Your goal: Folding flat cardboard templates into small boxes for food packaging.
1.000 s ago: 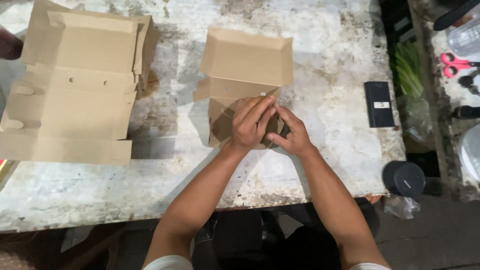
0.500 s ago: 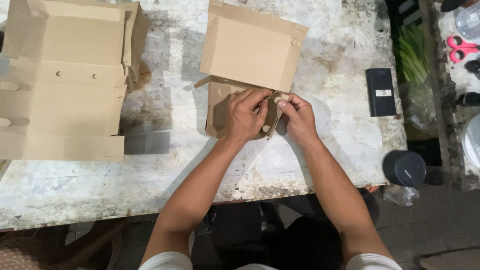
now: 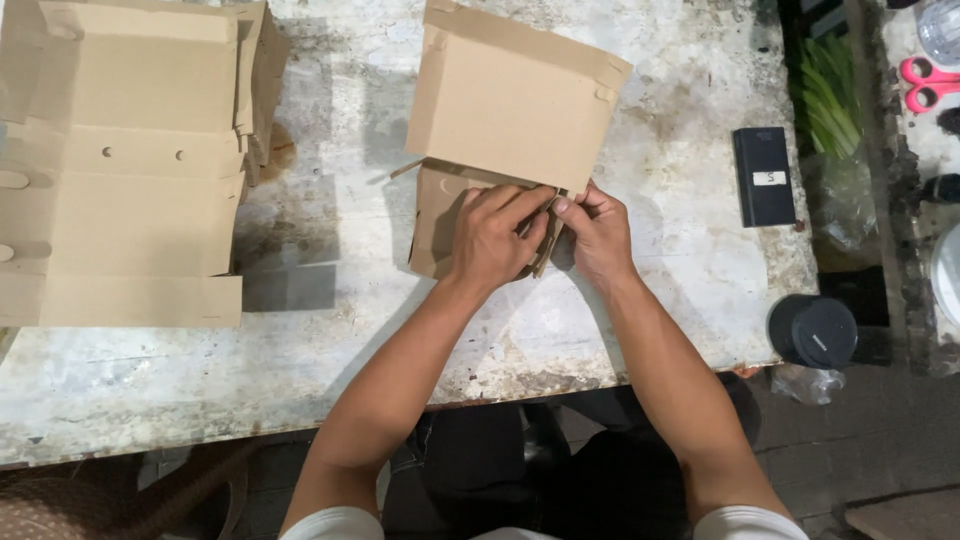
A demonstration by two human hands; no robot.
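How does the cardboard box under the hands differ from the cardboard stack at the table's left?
The cardboard box is a single piece, partly folded, gripped by the left hand and right hand. The cardboard stack is several pieces lying flat, untouched. The box looks smaller. Both are plain brown cardboard.

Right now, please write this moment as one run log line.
left hand on small cardboard box | right hand pinching its flap | flat boxes left

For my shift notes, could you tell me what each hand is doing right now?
Left hand: closed on the small cardboard box, pressing its side flap.
Right hand: pinching the same flap's edge.
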